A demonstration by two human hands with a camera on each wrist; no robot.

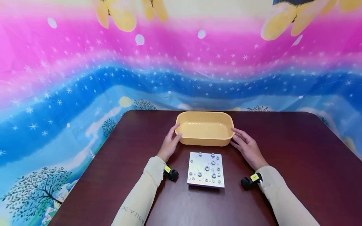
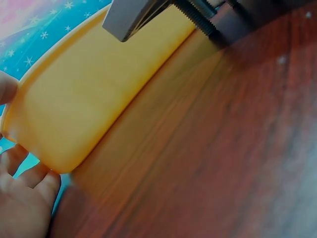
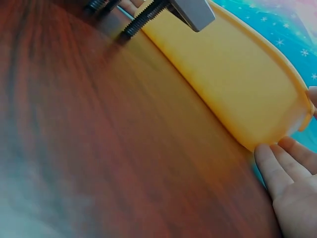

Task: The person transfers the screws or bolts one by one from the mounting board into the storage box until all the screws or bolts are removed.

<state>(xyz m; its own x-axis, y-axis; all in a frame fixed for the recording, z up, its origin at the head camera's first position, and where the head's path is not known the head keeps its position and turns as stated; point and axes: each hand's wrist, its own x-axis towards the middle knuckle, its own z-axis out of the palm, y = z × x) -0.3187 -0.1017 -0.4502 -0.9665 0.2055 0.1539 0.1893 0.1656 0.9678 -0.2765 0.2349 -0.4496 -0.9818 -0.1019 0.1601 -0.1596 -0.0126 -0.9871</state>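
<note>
A yellow plastic tub [image 1: 205, 142] with rounded corners stands upright on the dark table. My left hand [image 1: 169, 144] holds its left end, and my right hand [image 1: 249, 150] holds the right end. In the left wrist view the thumb lies against the upper edge of the tub [image 2: 84, 94], with the fingers [image 2: 47, 183] at its end wall. The right wrist view shows matching contact, with fingers [image 3: 271, 166] low on the end wall and the thumb mostly cropped. Nothing is visible inside the tub.
A silver metal plate [image 1: 198, 164] with several screw heads lies between the forearms, nearer than the tub. Black threaded screws [image 2: 195, 20] under it prop it above the wooden table [image 1: 135, 147]. A printed cloth [image 1: 181, 56] hangs behind the table's far edge.
</note>
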